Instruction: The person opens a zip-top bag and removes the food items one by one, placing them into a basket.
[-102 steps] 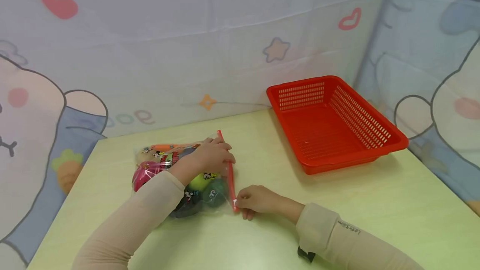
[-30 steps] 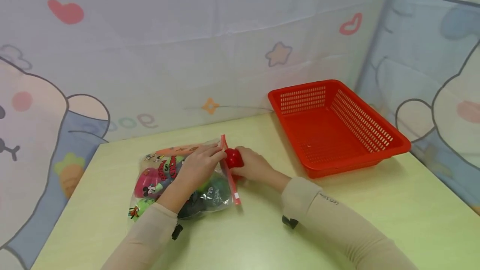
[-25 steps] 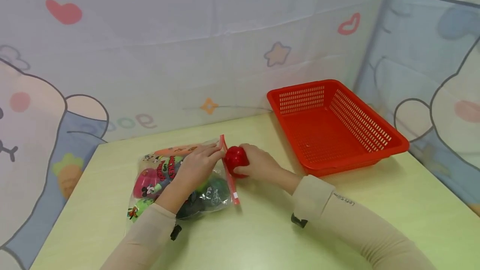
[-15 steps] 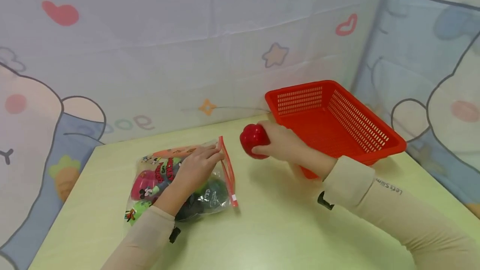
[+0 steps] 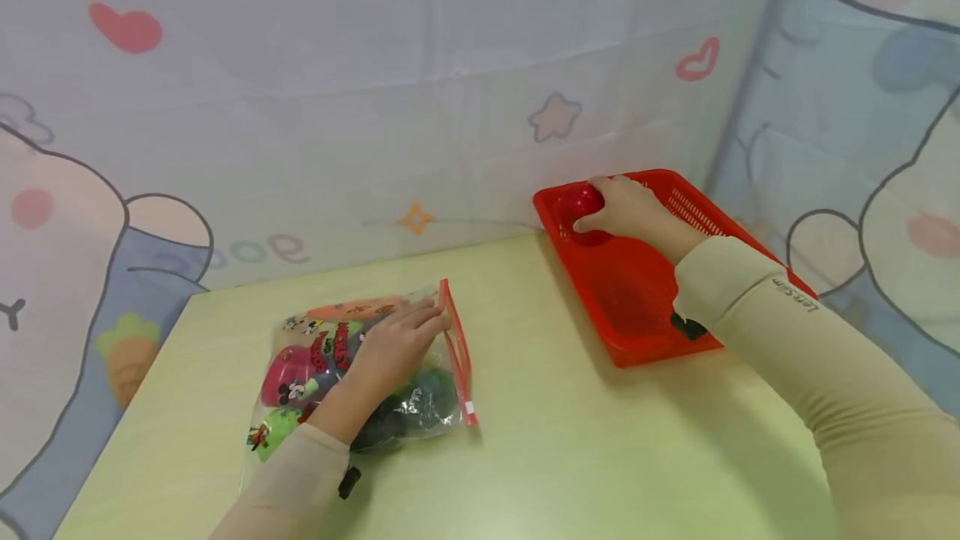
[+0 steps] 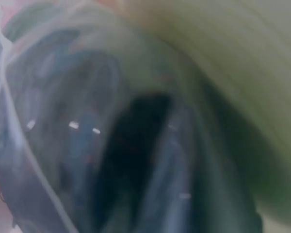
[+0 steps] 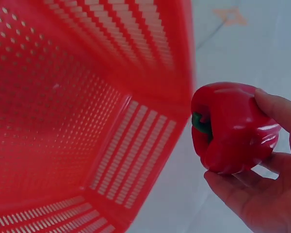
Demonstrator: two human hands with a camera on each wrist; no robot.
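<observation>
My right hand [image 5: 633,211] grips a red bell pepper [image 7: 233,128], fingers and thumb round its sides. The green stem faces the red plastic basket [image 7: 145,160] in the right wrist view. From the head, the pepper overlaps the basket's far left corner. My left hand [image 5: 397,348] lies over a clear printed zip bag [image 5: 341,348] and holds its mouth edge by the red zip strip [image 5: 462,357]. Through the film show a pink piece, an orange piece and several green and dark ones. The left wrist view is blurred, filled with dark shapes behind shiny film.
The pale yellow-green table [image 5: 532,432] carries the bag on the left and the basket at the back right. A cartoon-printed cloth [image 5: 337,132] stands behind the table and along its right side.
My right hand first drew the bell pepper out of the bag's mouth. It then carried it right and away from me, up to the basket. My left hand stays at the bag's edge.
</observation>
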